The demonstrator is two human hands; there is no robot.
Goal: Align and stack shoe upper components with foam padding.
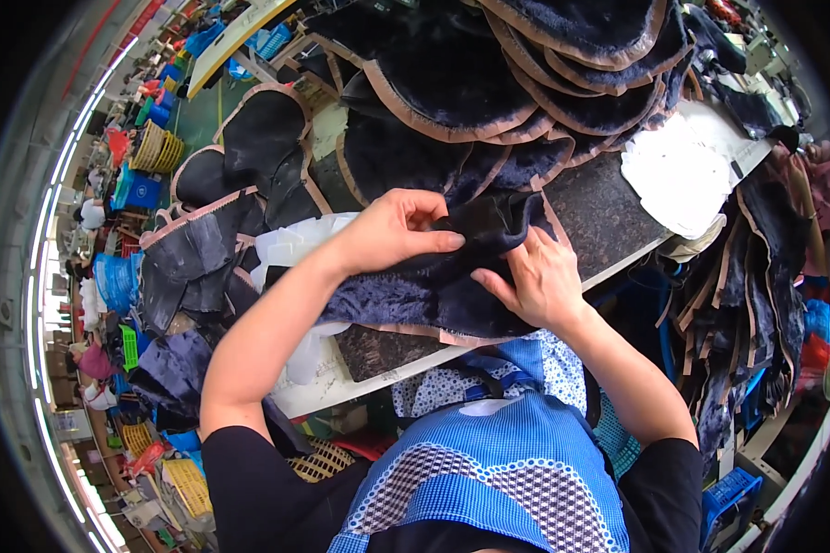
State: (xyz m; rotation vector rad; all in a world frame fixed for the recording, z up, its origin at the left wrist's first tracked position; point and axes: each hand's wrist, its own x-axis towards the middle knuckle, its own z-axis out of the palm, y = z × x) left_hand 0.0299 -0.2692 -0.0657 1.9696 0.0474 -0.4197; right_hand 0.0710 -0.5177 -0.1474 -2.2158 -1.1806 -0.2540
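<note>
A dark navy, plush-lined piece with a tan edge band [387, 300] lies across the worktable in front of me, its upper part folded over to a smooth black side. My left hand [387, 230] is closed, thumb and fingers pinching the raised black fold. On the other side, my right hand [542, 281] holds the same piece, its fingertips tucked at the fold and its thumb apart along the plush. The fold hides some fingertips. Under the piece is a dark speckled board [609, 212].
Large plush pieces with tan edges [452, 83] are stacked at the far side. Black pieces [258, 138] lie to the left, beside translucent plastic sheeting [290, 241]. A white round sheet stack [678, 175] sits right. Strips [756, 267] hang at the right. Baskets [157, 147] stand far left.
</note>
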